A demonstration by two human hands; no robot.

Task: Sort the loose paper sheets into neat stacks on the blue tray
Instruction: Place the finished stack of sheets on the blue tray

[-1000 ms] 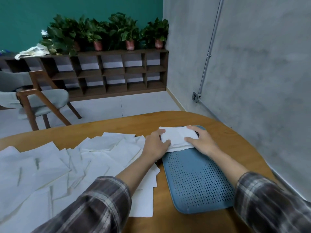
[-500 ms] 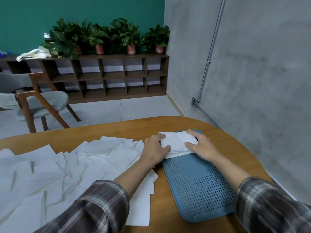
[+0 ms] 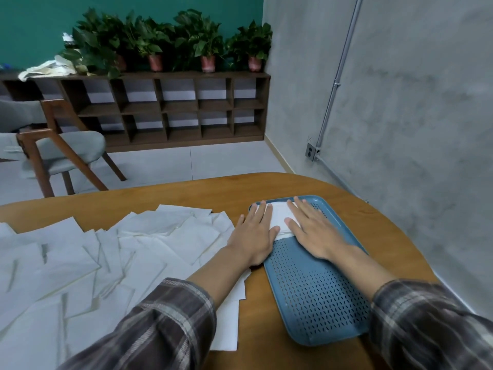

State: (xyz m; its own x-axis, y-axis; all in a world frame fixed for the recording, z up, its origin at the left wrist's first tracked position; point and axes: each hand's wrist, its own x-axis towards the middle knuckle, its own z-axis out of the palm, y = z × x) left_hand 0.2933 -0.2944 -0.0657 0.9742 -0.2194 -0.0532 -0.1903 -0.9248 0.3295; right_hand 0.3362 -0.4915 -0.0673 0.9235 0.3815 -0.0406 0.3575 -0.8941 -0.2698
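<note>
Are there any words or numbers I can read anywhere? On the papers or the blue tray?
No words or numbers can be read.
The sheets on the table look blank and white.
The stack on the tray shows no writing either.
The tray has only rows of little slots and no label.
Any marking on the wall socket is too small to read.

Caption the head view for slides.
The left hand and right hand press paper stack flat on blue tray; loose sheets alongside.
</note>
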